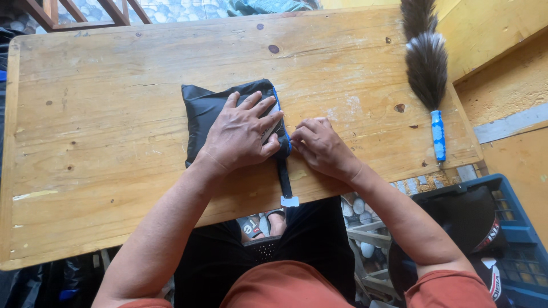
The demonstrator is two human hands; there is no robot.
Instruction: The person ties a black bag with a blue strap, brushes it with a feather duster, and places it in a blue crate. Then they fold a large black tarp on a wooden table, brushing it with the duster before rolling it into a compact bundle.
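Bright, even daylight is washing over my desk (114,114), making the pale wood glow without hard glare. Soft shadows are pooling just under my left hand (242,137) and right hand (322,148), toward six o'clock. The picture is staying sharp throughout, though the desk's edges are bowing slightly toward the corners.

A folded pouch (228,117) lies mid-table (114,85) under the left hand (242,134). The right hand (322,145) sits just right of it. A duster (427,68) lies far right.
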